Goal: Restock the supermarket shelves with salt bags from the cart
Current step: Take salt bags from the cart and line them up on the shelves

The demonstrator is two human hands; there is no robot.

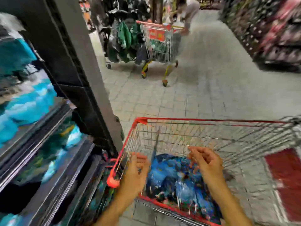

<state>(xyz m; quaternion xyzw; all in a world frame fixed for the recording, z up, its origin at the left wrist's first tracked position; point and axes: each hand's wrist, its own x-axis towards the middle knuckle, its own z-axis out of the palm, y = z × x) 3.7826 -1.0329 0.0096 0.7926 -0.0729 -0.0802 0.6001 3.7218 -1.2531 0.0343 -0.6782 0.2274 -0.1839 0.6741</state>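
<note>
- The cart (211, 122) stands in the aisle just beside the shelves (53, 137), its red rim close to the shelf upright.
- A heap of blue salt bags (175, 175) lies in the near end of the basket; the far end shows only bare wire, so as I judge it part of the load may already be out, though that cannot be confirmed.
- The shelves on the left carry blurred turquoise-and-white packs on several levels; whether these are the same salt bags is too smeared to tell.
- The left hand (136, 170) hovers inside the near left corner of the basket, fingers loosely curled, its grip narrow and holding nothing that I can make out.
- The right hand (206, 162) hangs above the bags, fingers bent and spread, also holding nothing; no bag is lifted.
- Judged from this, restocking is mid-way at best: many bags are left in the cart, and the next step is a two-handed pick from the heap.
- Further down the aisle stand a second cart (160, 44) and another person (189, 12).
</note>
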